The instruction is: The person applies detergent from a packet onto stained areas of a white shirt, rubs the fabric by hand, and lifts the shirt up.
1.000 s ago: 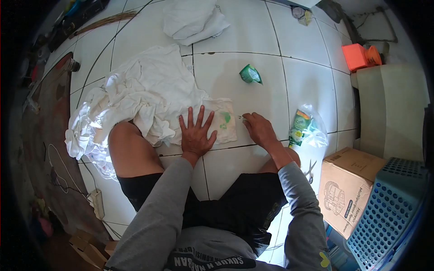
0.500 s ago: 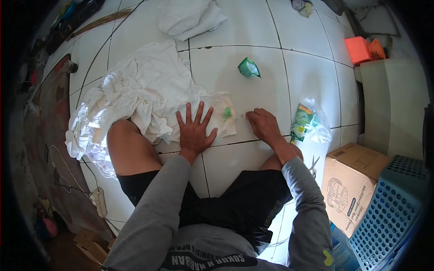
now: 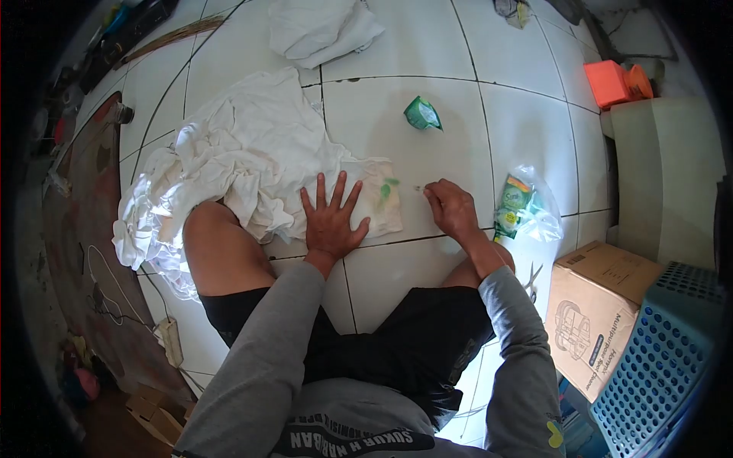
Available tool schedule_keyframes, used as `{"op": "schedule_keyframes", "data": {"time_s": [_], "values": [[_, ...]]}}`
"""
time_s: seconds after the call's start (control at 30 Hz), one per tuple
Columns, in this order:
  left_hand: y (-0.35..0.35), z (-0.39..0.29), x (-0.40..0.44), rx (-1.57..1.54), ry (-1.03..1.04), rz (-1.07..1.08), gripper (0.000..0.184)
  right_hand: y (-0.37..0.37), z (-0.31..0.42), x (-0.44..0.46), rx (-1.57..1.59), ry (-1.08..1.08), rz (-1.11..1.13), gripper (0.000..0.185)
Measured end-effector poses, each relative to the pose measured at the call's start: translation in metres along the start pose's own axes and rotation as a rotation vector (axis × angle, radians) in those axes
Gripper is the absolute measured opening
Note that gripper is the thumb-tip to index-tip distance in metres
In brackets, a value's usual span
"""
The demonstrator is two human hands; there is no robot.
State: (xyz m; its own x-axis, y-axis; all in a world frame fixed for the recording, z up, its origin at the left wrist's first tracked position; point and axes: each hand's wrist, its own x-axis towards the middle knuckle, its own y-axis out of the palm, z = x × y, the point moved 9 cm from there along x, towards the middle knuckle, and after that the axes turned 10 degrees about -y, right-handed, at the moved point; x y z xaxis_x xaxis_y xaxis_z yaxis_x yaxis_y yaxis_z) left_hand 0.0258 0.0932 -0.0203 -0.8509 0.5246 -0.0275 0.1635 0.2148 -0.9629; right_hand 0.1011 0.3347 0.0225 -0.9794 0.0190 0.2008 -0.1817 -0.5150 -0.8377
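Observation:
My left hand [image 3: 334, 221] lies flat with fingers spread on a white cloth garment [image 3: 259, 130], holding nothing. Just right of it, the garment's end [image 3: 393, 214] bears a bright green smear [image 3: 386, 188] in two patches. My right hand [image 3: 452, 208] is pinched beside that end, apart from the cloth, over the tile. At its fingertips shows a small pale tip [image 3: 418, 187], too small to name. Farther out on the floor stands a green sachet [image 3: 423, 114]. Right of my right hand lies a clear plastic bag [image 3: 540, 206] with a green and yellow packet [image 3: 513, 202].
A folded white cloth [image 3: 324, 30] lies at the far side. Scissors [image 3: 532, 281], a cardboard box [image 3: 592, 320] and a blue perforated basket [image 3: 657, 351] are at the right. An orange container [image 3: 611, 84] stands farther back. A power strip [image 3: 169, 342] with cables lies at the left.
My right hand has shifted slightly right and away from the cloth. The green mark has spread, with a patch now reaching to the right. My left hand stays in place.

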Motion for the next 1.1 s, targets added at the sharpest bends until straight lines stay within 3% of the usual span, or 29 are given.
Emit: {"op": "schedule_keyframes", "data": {"time_s": [0.07, 0.33, 0.43, 0.5, 0.6, 0.7, 0.77, 0.87, 1.0, 1.1], "values": [[0.000, 0.001, -0.001, -0.007, 0.002, 0.004, 0.083, 0.018, 0.002, -0.008, -0.032, -0.052, 0.127, 0.011], [-0.005, -0.011, 0.012, -0.058, 0.028, 0.037, 0.086, 0.021, 0.000, -0.008, 0.007, 0.020, 0.180, 0.020], [-0.011, -0.024, 0.037, -0.083, 0.143, 0.017, 0.102, 0.020, -0.002, -0.006, 0.067, 0.044, 0.180, 0.020], [0.004, -0.024, 0.048, 0.020, 0.214, 0.144, 0.118, 0.021, -0.002, -0.002, 0.123, 0.042, 0.169, 0.020], [0.010, -0.021, 0.052, 0.061, 0.238, 0.156, 0.131, 0.017, -0.010, 0.001, -0.028, 0.042, 0.176, 0.020], [0.014, -0.020, 0.053, 0.086, 0.232, 0.179, 0.133, 0.004, -0.015, 0.005, -0.014, 0.090, 0.040, 0.019], [0.015, -0.020, 0.057, 0.092, 0.224, 0.202, 0.135, 0.024, 0.004, -0.002, 0.061, -0.050, 0.233, 0.020], [0.017, -0.020, 0.054, 0.090, 0.214, 0.234, 0.137, 0.011, -0.018, 0.007, -0.004, 0.058, 0.147, 0.021], [0.017, -0.020, 0.056, 0.085, 0.217, 0.230, 0.137, 0.025, -0.007, 0.002, 0.035, -0.052, 0.240, 0.023], [0.018, -0.018, 0.055, 0.085, 0.213, 0.233, 0.138, 0.012, -0.017, 0.007, -0.020, 0.027, 0.115, 0.021]]}}
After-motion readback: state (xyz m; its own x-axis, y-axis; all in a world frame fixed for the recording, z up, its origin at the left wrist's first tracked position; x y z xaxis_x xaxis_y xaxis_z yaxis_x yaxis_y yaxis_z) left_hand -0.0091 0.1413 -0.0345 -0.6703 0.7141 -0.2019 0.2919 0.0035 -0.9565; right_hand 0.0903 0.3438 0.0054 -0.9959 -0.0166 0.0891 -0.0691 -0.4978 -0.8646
